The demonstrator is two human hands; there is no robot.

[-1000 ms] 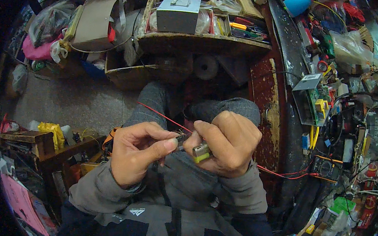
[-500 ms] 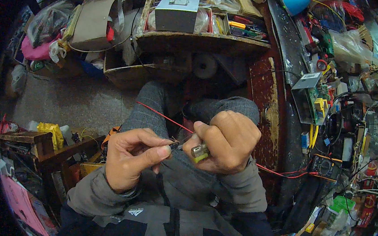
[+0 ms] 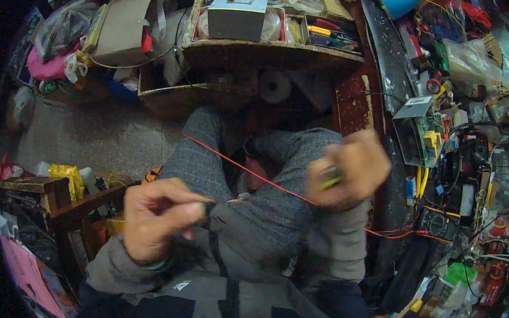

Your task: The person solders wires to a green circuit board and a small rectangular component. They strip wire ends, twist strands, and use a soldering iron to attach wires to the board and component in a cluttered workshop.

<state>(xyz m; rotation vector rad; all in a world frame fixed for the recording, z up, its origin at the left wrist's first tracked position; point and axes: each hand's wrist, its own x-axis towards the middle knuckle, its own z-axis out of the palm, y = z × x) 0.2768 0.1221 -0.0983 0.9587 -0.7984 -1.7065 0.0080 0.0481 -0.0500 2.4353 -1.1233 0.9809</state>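
Observation:
Over my lap, my left hand [image 3: 161, 220] is closed in a pinch on a small, thin dark piece [image 3: 209, 200], blurred and too small to name. To the right, my right hand [image 3: 356, 171] is wrapped round a tool handle with a yellow-green end [image 3: 330, 179]; motion smears it, and the rest of the tool is hidden. A thin red wire [image 3: 247, 170] runs slantwise across my thighs and passes at my right hand; whether the fingers grip it too I cannot tell. The two hands are well apart.
On the cluttered bench at right, red leads run to a multimeter [image 3: 439, 225], near an open device with a green board [image 3: 417, 137]. Ahead stands a wooden drawer [image 3: 275, 56] with hand tools and a grey metal box [image 3: 237, 21]. Wooden boxes [image 3: 34, 185] lie at left.
My hands have drawn apart: the right one moved right and up with the tool handle, the left one slightly left with the small piece. More of the red wire shows between them.

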